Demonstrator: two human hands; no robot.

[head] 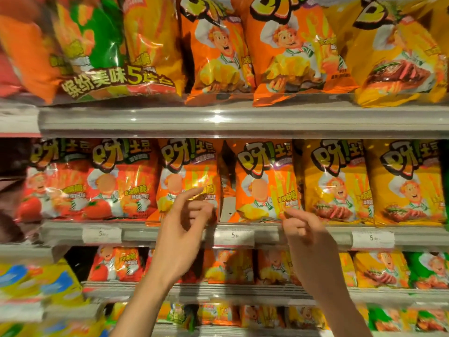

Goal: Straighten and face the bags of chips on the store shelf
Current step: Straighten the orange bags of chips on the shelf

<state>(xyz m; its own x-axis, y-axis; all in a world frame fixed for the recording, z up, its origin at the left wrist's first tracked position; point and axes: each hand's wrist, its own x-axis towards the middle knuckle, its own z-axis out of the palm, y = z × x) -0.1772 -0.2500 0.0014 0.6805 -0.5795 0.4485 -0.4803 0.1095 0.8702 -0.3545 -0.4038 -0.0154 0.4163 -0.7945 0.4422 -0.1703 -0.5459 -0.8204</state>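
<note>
The chip bags fill several shelves, and the work sits at the middle shelf (267, 233), where two orange bags flank a dark gap (227, 181). The left orange bag (188, 181) stands with its front outward but leans a little, its bottom corner poking over the shelf lip. The right orange bag (266, 181) faces out and looks nearly upright. Between them the shelf back shows, so this pair is not yet closed up into an even row.

The left hand (184, 229) is raised in front of the left orange bag's lower edge, index finger stretched toward it and the other fingers loosely bent; it grips nothing, and whether the fingertip touches the bag I cannot tell. The right hand (303, 227) is at the lower right corner of the right orange bag, fingers curled, thumb and forefinger seeming to pinch that corner, though blur leaves it unsure.

Further out on the same shelf, the two red bags (85, 181) at left and the two yellow bags (371, 181) at right face forward in a fairly tidy line and seem done. On the top shelf, the multipack (97, 52) at left is tilted and the bags beside it overhang the edge, so that row looks untouched. The lower shelves are too blurred to judge
</note>
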